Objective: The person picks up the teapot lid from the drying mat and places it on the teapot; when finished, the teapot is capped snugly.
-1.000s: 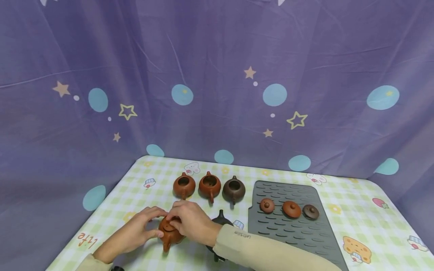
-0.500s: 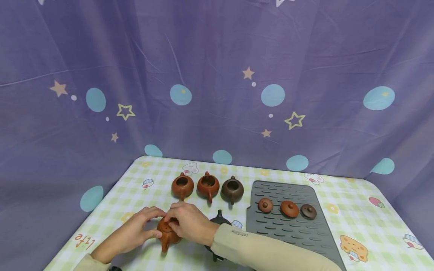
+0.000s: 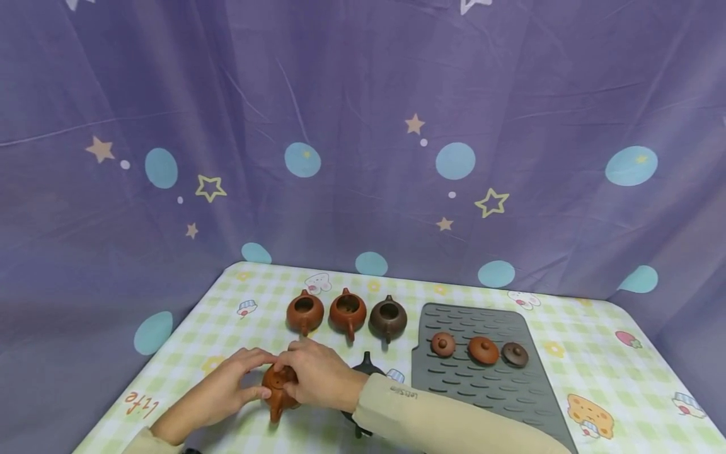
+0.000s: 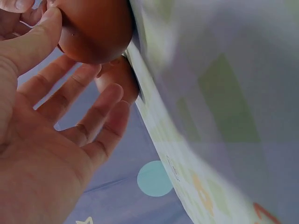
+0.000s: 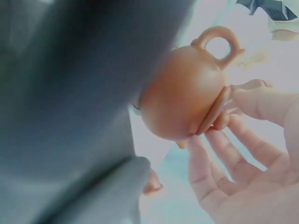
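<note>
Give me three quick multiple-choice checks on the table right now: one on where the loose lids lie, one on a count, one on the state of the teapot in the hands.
1. Where do the loose lids lie?
A. on the grey mat
B. inside the teapots
C. on the checked cloth by the left hand

2. How many open teapots stand in the back row?
A. two
B. three
C. five

3. What is the state of the red-brown teapot at the front?
A. standing free, untouched
B. lying on the mat
C. held between both hands

Answers:
1 A: three lids sit in a row on the grey mat.
2 B: three lidless teapots stand side by side.
3 C: the left hand and right hand each have a grip on the red-brown teapot, its lid in place.
</note>
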Action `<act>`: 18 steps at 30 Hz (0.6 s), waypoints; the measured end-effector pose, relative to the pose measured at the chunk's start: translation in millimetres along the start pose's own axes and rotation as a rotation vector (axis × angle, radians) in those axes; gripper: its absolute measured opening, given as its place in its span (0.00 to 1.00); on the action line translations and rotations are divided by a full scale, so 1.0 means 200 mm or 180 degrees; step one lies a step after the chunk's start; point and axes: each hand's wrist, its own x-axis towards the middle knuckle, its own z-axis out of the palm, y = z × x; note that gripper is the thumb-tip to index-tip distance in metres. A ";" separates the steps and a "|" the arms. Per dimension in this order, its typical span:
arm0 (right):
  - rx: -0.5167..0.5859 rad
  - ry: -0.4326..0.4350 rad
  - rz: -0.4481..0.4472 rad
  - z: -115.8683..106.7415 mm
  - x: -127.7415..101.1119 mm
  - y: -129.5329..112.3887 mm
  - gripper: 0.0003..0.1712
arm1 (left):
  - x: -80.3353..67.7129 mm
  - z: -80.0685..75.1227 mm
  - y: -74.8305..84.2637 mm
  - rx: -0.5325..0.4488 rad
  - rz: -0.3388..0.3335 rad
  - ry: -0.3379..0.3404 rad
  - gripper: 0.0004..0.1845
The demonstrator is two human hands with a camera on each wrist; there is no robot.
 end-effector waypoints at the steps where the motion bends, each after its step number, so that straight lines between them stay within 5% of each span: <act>1: -0.0004 -0.0024 0.0022 0.00 0.00 0.00 0.14 | 0.00 0.00 0.00 0.0027 0.0010 0.0003 0.25; 12: 0.0166 -0.0197 0.0074 -0.06 -0.06 0.03 0.18 | -0.01 -0.01 0.01 0.0158 0.0069 0.0016 0.26; 18: 0.0328 -0.0025 0.0248 -0.24 -0.16 0.12 0.19 | 0.02 -0.04 0.04 0.0233 0.0189 -0.0022 0.28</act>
